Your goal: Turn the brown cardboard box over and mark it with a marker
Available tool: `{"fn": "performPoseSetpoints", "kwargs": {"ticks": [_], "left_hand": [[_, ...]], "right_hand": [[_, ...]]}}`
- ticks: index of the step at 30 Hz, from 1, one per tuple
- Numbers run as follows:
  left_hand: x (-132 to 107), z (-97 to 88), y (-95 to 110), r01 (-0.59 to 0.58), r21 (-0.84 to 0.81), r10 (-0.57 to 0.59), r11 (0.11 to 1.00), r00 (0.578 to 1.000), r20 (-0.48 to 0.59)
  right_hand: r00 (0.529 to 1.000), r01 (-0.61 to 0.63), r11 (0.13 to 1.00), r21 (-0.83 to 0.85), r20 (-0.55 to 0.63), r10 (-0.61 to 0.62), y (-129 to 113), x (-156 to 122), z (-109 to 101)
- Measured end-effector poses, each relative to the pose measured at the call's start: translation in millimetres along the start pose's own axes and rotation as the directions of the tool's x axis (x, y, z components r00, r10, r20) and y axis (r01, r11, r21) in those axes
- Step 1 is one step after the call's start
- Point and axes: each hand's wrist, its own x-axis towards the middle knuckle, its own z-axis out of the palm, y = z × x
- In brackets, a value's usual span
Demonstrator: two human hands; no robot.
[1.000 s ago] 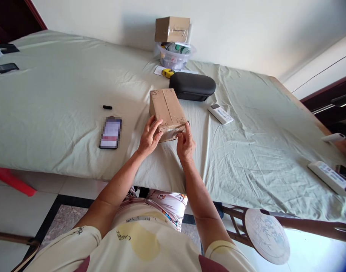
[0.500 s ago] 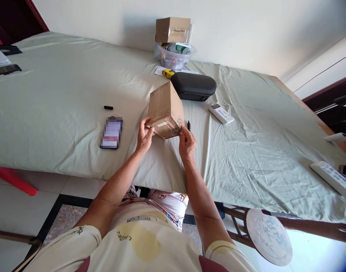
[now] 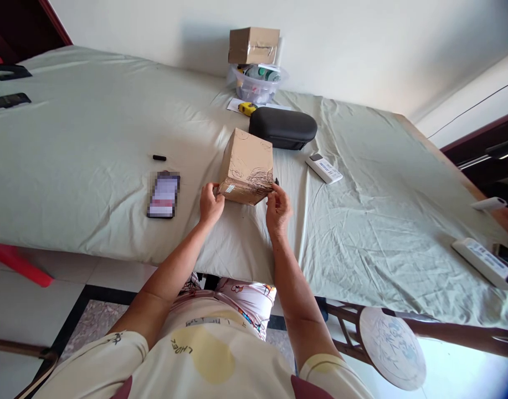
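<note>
Hands are both gripping the cardboard box [image 3: 247, 165] by its near corners, left hand [image 3: 211, 204] and right hand [image 3: 277, 208], tilting it up off the sheet [image 3: 91, 138].

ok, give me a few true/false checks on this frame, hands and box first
1. The left hand and right hand both grip the box. True.
2. The phone lies right of the box. False: it lies to the box's left.
3. A second box sits on the tub by the wall. True.
4. The case rests on the remote. False: they lie apart, the case behind the box and the remote further right.
</note>
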Motion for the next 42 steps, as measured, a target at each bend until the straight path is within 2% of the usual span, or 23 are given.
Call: {"fn": "performPoseSetpoints", "kwargs": {"ticks": [2, 5, 10, 15, 17, 20, 24, 28, 32, 38, 42], "left_hand": [[-1.9, -2.0, 5.4, -0.066, 0.076, 0.067, 0.995, 0.998, -0.008], [-5.6, -5.3, 18.3, -0.136, 0.056, 0.135, 0.989, 0.991, 0.013], [-9.0, -10.6, 31.9, -0.100, 0.030, 0.099, 0.995, 0.995, 0.021], [-7.1, -10.5, 29.8, -0.113, 0.032, 0.114, 0.993, 0.994, -0.004], [-5.8, -10.2, 29.1, -0.112, 0.036, 0.112, 0.993, 0.994, -0.001], [-4.1, -11.2, 30.6, -0.083, 0.058, 0.081, 0.995, 0.996, 0.035], [-2.7, -12.5, 33.0, -0.063, 0.043, 0.061, 0.997, 0.996, 0.066], [-0.1, -12.4, 29.9, -0.057, 0.004, 0.057, 0.998, 0.996, 0.073], [4.1, -14.6, 24.8, -0.058, 0.026, 0.054, 0.998, 0.992, 0.112], [7.4, -18.4, 22.5, -0.069, 0.022, 0.064, 0.997, 0.980, 0.189], [7.4, -18.2, 24.0, -0.060, 0.050, 0.051, 0.997, 0.982, 0.182]], "right_hand": [[1.000, 0.001, 1.000, 0.002, -0.013, -0.001, -2.4, -0.4, -0.1], [1.000, -0.010, 1.000, 0.014, -0.017, 0.010, -2.1, 0.6, -1.4], [0.999, -0.035, 0.990, 0.136, 0.004, 0.035, 4.7, 2.6, 0.6], [0.998, -0.057, 0.977, 0.203, 0.034, 0.052, 5.3, 0.8, 7.3], [0.993, -0.091, 0.976, 0.200, 0.091, 0.074, 4.9, 0.2, 7.7], [0.972, -0.157, 0.976, 0.149, 0.199, 0.126, 5.5, -0.2, 6.0], [0.953, -0.174, 0.984, 0.051, 0.259, 0.155, 10.2, -0.7, 4.7], [0.925, -0.146, 0.980, -0.138, 0.333, 0.184, 19.4, -2.8, 5.8], [0.898, -0.050, 0.956, -0.288, 0.406, 0.169, 26.7, -5.3, 5.4], [0.902, -0.040, 0.947, -0.319, 0.396, 0.171, 31.5, -5.8, 5.1], [0.927, -0.031, 0.966, -0.257, 0.355, 0.125, 32.4, -6.0, 6.5]]}}
